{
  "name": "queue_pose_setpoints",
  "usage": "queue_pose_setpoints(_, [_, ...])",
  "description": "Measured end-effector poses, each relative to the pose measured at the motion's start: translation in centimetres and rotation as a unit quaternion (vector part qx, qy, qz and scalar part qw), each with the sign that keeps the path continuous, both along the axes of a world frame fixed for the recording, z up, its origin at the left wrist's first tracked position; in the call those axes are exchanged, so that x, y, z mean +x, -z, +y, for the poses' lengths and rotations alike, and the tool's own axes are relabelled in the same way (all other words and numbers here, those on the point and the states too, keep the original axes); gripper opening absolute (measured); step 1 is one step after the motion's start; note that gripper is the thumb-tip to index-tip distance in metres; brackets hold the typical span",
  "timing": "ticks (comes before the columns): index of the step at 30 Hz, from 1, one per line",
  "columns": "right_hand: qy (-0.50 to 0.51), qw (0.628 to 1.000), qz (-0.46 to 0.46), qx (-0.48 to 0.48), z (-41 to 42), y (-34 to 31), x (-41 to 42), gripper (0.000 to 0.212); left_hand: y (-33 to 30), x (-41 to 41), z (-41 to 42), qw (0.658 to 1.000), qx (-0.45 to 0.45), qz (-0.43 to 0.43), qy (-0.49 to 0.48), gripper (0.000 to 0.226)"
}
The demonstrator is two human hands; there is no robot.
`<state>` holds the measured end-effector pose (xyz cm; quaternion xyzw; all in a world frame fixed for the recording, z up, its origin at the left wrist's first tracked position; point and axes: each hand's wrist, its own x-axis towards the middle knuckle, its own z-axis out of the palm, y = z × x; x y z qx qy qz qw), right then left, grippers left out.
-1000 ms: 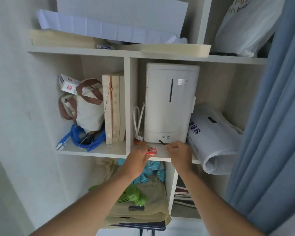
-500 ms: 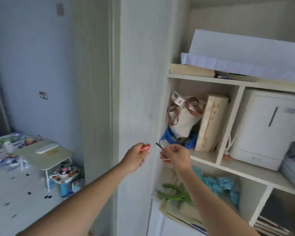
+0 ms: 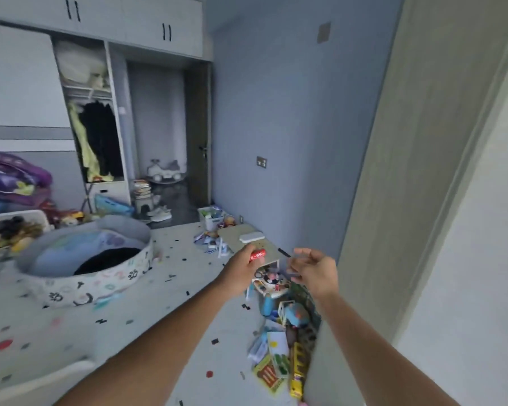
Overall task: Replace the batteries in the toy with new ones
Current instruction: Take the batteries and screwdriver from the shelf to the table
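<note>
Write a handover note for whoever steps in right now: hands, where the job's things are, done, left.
Left hand: shut on a small red item, likely batteries; label unreadable.
Right hand: pinching a thin dark tool, possibly a screwdriver; blurred.
Both hands are held out in mid-air, nothing set down.
Ahead: a small low table by the blue wall, with a colourful toy under its near edge and more toys on the floor. Which toy needs batteries is not clear.
Done: supplies in hand.
Left: reach the toy, open its compartment, swap batteries, close.
</note>
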<state>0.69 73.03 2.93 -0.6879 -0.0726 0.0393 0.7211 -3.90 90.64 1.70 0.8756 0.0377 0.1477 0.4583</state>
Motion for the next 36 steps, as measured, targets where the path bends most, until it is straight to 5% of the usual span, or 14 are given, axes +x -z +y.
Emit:
queue_pose_setpoints(8, [-0.083,0.996,0.035,0.003,15.6,2.7,9.1,0.016,3.1,5.5,13.9,0.996,0.023,0.024,-0.078,0.011])
queue_pose_setpoints(18, [-0.111,0.991,0.069,0.007,31.7,5.1,26.8,0.014,4.9,22.0,27.6,0.991,0.03,0.053,-0.123,0.009])
queue_pose_setpoints(36, [0.0,0.997,0.076,-0.02,56.8,9.9,58.6,0.011,10.2,58.1,54.8,0.992,-0.02,0.108,-0.062,0.009])
